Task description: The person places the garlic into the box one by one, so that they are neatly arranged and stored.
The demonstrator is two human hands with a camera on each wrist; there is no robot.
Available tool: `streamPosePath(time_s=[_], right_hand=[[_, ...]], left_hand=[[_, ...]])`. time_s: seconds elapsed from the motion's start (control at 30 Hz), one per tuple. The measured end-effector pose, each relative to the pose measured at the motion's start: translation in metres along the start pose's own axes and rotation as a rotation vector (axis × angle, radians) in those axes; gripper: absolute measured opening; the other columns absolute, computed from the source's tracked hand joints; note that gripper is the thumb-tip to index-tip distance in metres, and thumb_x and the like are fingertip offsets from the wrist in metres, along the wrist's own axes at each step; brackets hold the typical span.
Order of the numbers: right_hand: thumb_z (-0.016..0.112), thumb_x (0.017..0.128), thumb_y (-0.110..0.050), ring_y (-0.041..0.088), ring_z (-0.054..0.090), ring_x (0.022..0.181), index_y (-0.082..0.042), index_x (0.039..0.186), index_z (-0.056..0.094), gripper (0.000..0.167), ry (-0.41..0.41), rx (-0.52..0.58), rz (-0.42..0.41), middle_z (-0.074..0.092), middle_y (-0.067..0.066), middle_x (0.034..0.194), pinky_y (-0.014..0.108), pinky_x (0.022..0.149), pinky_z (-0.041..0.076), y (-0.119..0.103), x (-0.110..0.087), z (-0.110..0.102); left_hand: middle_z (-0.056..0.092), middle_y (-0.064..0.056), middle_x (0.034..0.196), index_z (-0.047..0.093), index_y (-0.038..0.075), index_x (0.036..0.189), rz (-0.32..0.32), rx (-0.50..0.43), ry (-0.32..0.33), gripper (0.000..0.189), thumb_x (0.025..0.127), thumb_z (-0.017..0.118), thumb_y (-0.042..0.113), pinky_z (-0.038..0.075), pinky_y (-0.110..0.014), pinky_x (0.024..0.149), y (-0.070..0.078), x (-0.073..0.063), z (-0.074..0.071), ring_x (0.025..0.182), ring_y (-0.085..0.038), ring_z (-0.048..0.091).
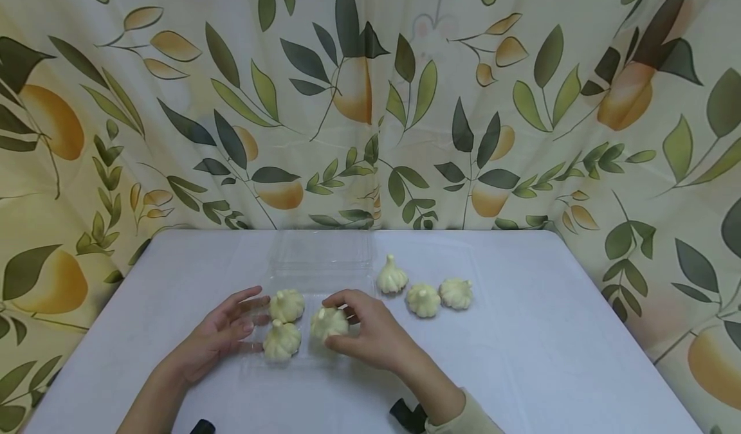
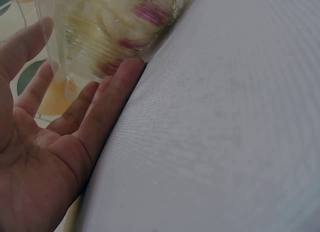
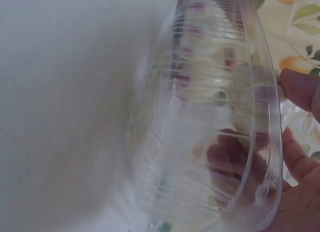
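Garlic bulb pinched in right hand; container beside left hand

Pale cream on the garlic, streaked purple in the left wrist view. Colourless, with ribbed lines, on the box. Plain white across the table. Printed in green leaves and orange fruit on the cream curtain. Beige on the sleeve.

A left hand, palm exposed and fingers extended, meets the ribbed side of a clear plastic container, where pale garlic streaked with purple shows through. A white tablecloth fills the right; behind the fingers hangs leaf-and-fruit-patterned fabric, partly hidden.
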State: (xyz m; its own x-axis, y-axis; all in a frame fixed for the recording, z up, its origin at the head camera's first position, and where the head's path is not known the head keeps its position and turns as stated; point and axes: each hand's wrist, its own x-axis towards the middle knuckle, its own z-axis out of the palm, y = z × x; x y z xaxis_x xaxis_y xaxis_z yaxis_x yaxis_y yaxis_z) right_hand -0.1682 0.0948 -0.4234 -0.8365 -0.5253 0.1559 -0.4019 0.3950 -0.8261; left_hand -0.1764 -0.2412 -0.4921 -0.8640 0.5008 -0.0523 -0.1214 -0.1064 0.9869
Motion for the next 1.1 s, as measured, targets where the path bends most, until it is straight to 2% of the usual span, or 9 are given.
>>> streamPosePath(time_s=[0.27,0.57,0.83,1.1], right_hand=[[0.08,0.081,-0.019,0.011,0.061,0.102,-0.02,0.127,0.061,0.049,-0.017,-0.026,-0.01,0.063,-0.006,0.127,0.038,0.092,0.055,-0.001,0.001,0.005],[0.08,0.081,-0.02,0.01,0.061,0.101,-0.021,0.126,0.062,0.049,-0.019,-0.066,-0.014,0.064,-0.006,0.125,0.038,0.092,0.054,-0.002,0.001,0.011],[0.081,0.082,-0.023,0.009,0.058,0.099,-0.025,0.126,0.061,0.049,-0.046,-0.131,-0.007,0.063,-0.009,0.124,0.029,0.089,0.051,-0.004,0.004,0.015],[0.081,0.081,-0.024,0.008,0.056,0.096,-0.025,0.124,0.062,0.047,-0.037,-0.192,-0.011,0.061,-0.008,0.121,0.025,0.084,0.049,-0.006,0.006,0.024]], left_hand=[[0.027,-0.017,0.158,0.016,0.012,0.159,-0.004,0.007,0.014,0.063,0.103,0.046,0.002,0.053,-0.057,0.094,-0.001,0.001,0.0,0.132,-0.023,0.05],[0.025,-0.018,0.158,0.015,0.011,0.159,-0.011,0.003,0.014,0.064,0.103,0.046,0.002,0.053,-0.057,0.094,0.0,0.001,0.0,0.132,-0.022,0.05],[0.023,-0.019,0.159,0.018,0.013,0.159,-0.029,0.012,0.036,0.062,0.104,0.045,0.003,0.053,-0.055,0.094,0.001,0.003,-0.001,0.131,-0.02,0.051],[0.023,-0.019,0.159,0.017,0.012,0.159,-0.018,0.0,0.019,0.063,0.103,0.045,0.002,0.053,-0.056,0.095,-0.001,0.002,-0.001,0.132,-0.021,0.05]])
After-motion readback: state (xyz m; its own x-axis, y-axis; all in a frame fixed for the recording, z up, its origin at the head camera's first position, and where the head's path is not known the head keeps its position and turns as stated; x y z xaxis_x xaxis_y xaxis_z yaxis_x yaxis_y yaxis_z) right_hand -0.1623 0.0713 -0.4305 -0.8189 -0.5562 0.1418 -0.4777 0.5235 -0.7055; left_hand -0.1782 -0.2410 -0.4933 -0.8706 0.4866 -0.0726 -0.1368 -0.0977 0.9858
